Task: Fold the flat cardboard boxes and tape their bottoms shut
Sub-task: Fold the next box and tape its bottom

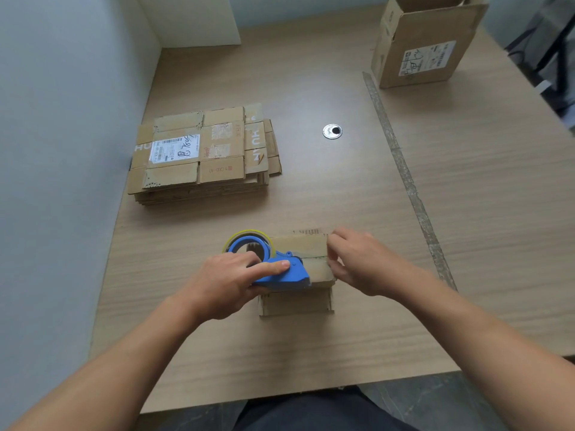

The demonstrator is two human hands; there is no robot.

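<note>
— Where's the box just now?
— Near the front of the counter (311, 353), about the middle: a small cardboard box (297, 302), long axis running left to right. The left grip (236, 281) is curled round a blue tape dispenser (281, 275) on top of it, roll to the left, cutter pointing right.
— And the other?
— The right grip (361, 262) pinches the box's right end. Further back on the left lies a stack of flat boxes (199, 150); at the far right stands an open carton (426, 54).

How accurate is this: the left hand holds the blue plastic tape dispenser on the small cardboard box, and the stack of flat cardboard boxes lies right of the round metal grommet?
One error: the head view shows the stack of flat cardboard boxes left of the round metal grommet, not right. The left hand holds the blue plastic tape dispenser on the small cardboard box.
</note>
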